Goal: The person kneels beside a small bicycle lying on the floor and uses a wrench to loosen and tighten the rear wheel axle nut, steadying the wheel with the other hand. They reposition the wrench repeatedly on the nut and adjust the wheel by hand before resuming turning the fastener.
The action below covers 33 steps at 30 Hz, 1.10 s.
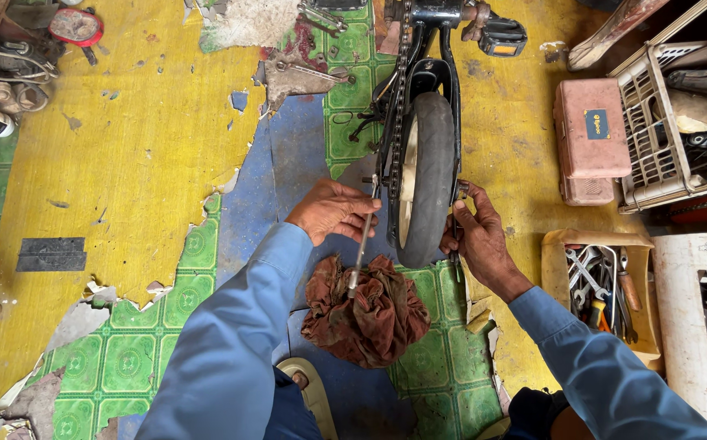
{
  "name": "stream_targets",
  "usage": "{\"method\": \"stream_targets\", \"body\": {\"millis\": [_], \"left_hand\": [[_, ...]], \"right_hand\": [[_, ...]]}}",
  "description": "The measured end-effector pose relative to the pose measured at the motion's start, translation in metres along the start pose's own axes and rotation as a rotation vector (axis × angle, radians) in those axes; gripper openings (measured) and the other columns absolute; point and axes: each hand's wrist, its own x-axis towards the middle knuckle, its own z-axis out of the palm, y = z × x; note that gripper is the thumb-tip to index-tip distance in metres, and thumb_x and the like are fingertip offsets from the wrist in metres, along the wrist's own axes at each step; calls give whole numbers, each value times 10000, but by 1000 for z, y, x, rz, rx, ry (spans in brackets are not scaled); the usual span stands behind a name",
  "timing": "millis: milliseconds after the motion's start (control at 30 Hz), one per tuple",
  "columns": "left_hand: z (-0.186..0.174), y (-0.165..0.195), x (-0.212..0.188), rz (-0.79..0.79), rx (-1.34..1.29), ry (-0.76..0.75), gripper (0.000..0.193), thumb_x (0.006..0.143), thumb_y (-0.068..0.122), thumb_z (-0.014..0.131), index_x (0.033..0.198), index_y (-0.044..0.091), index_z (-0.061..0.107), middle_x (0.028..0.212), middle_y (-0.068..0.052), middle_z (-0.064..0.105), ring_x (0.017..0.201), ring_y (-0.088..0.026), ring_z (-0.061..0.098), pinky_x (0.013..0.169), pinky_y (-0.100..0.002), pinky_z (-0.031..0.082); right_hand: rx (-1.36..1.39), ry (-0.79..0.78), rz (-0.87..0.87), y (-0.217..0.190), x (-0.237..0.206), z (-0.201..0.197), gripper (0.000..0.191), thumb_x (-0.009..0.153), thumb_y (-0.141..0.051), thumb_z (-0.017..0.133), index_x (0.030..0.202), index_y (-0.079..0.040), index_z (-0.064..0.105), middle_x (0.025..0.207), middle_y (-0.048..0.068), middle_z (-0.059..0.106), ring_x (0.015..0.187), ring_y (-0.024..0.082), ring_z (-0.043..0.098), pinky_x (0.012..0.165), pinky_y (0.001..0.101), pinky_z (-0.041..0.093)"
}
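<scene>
Workshop floor (pixel 125 163): worn yellow and green patterned vinyl, torn to blue, with a red rag (pixel 367 314), a pink toolbox (pixel 591 138) and a box of wrenches (pixel 602 293) alongside. At centre we log an upturned small bicycle's rear wheel (pixel 428 175), its rubber tyre firm, its chain (pixel 401 98) judged greasy and slippery. Our left hand (pixel 331 210) grips a long metal wrench (pixel 361 248) at the axle; our right hand (pixel 477 236) closes on the opposite axle nut (pixel 461 191), the soundest holding point.

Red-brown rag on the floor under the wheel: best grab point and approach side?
Pinch the rag at its bunched top folds near the centre, coming straight down from above. It lies crumpled in a loose heap, so raised creases offer purchase. Keep clear of the long metal tool in the left hand, whose lower end hangs over the rag.
</scene>
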Motion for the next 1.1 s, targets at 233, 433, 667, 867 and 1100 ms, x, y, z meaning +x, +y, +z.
{"method": "stream_targets", "body": {"millis": [233,433,667,867,1100], "left_hand": [[-3,0,4,19,24,30,455,811,214,850,1084,-122,708,827,-205,745,637,-283,747,543,-409,625],[1,-2,3,3,25,39,444,797,170,853,1102,-122,717,845,-214,747,637,-298,751,546,-417,636],[11,-9,5,68,66,96,399,783,93,848,1109,-103,728,875,-184,774,673,-264,760,560,-410,655],[23,-20,16,235,248,222,303,785,50,862,1044,-76,767,862,-131,786,707,-148,719,623,-304,607],[30,-26,18,358,159,282,305,747,-12,848,1033,-83,771,952,-131,780,802,-126,703,714,-284,607]], "right_hand": [[-31,21,11,-1,2,0,298,1094,-169,442,1391,-167,450,754,54,494,570,151,455,541,353,469],[-42,5,-11,0,2,-1,298,1095,-173,441,1393,-165,453,743,52,491,567,151,453,543,358,472],[-45,1,-9,1,1,-2,302,1098,-179,432,1399,-172,448,735,47,488,557,150,451,540,364,472],[-13,13,6,1,2,-2,300,1091,-170,443,1391,-181,442,732,44,485,541,142,435,533,358,461],[-28,4,8,-1,-1,0,291,1097,-187,445,1388,-173,449,723,56,499,545,138,427,539,357,454]]}}
